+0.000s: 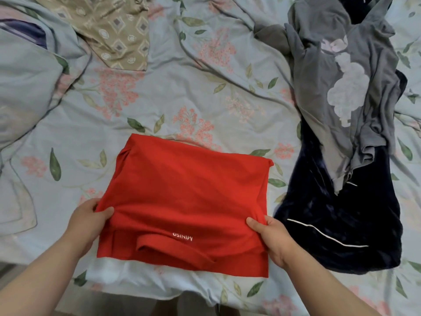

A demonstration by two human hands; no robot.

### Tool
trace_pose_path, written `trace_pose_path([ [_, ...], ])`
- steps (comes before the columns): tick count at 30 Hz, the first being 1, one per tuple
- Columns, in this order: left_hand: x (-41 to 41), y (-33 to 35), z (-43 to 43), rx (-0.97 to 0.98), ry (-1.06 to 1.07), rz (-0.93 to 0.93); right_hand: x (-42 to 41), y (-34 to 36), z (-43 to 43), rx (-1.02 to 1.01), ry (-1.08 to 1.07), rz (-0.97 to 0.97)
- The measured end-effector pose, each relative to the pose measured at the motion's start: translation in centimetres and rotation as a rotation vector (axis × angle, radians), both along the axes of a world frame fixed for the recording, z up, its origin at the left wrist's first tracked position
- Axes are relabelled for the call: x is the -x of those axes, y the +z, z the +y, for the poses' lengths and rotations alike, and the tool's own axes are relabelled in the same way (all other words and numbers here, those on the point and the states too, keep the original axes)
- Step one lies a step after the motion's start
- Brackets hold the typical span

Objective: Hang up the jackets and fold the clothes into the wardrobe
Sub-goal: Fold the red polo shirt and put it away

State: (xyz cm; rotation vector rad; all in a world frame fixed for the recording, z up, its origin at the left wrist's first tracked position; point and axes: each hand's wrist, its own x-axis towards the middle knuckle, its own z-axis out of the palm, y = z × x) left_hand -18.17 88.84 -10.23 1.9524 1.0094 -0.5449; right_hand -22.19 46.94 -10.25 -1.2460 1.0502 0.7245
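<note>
On the near part of the bed, as recorded by the head camera, a red garment is found folded into a rough rectangle and laid flat on the floral bedspread. White lettering is noted close to its near edge, upside down to the viewer, with a folded red band just beneath it.

The garment's left edge is pinched by the left hand: the thumb is laid on top of the cloth and the remaining fingers are tucked beneath it, out of sight. Its right edge is pinched in the same way by the right hand, thumb on top. How the lower fingers of either hand lie cannot be told.

Just right of the red garment, a dark navy garment with white piping is seen crumpled and unfolded. A grey garment with a pale print is heaped across its far end and runs toward the far right.

At the far left, a beige patterned cloth is recorded on the bedspread.
</note>
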Motion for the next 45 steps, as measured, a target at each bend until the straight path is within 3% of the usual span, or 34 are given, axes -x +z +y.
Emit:
trace_pose_path([
  [3, 2.4, 1.0, -0.9, -0.480, -0.137, -0.133, 0.4, -0.5, 1.1, 0.131, -0.052, -0.039],
  [4, 3.3, 1.2, -1.7, -0.551, -0.264, -0.228, 0.4, -0.5, 1.4, 0.148, -0.067, -0.040],
  [7, 6.5, 1.1, -5.3, -0.403, -0.841, -0.410, 0.4, -0.4, 2.0, 0.208, -0.063, -0.050],
  [9, 8.1, 0.7, -7.5, -0.342, -1.219, -0.363, 0.2, -0.2, 1.9, 0.375, -0.002, -0.084],
  [11, 8.1, 0.4, -8.8, -0.359, -1.362, -0.289, -0.3, 0.0, 1.4, 0.623, 0.087, -0.101],
  [14, 5.7, 0.9, -10.8, -0.400, -1.340, -0.149, -0.9, 0.4, 0.9, 0.771, 0.247, -0.035],
  [16, 3.5, 1.1, -12.8, -0.368, -1.345, -0.158, -0.9, 0.3, 0.7, 0.665, 0.282, 0.036],
  [20, -0.7, 2.0, -19.2, -0.051, -1.095, -0.275, 0.3, 2.5, 1.4, 0.312, 0.180, -0.071],
  [25, -4.8, 2.9, -25.4, 0.387, -0.586, -0.038, 0.4, 6.3, 5.5, 0.088, 0.323, -0.362],
  [31, -7.6, 4.6, -20.4, 0.097, -0.913, -0.113, -0.8, 8.5, 12.0, 0.015, 0.602, -0.450],
  [35, -10.0, 6.0, -12.6, 0.230, -0.501, -0.115, -2.9, 8.7, 17.7, 0.014, 0.688, -0.492],
  [39, -11.2, 5.8, -3.6, 0.222, -0.153, -0.120, -4.8, 8.4, 24.5, -0.092, 0.852, -0.504],
  [43, -8.8, 3.5, 1.3, 0.006, -0.275, -0.006, -4.4, 7.6, 27.4, -0.060, 1.083, -0.520],
  [45, -6.1, 2.2, 2.2, -0.078, -0.318, 0.063, -3.9, 6.6, 26.6, 0.110, 0.992, -0.572],
])
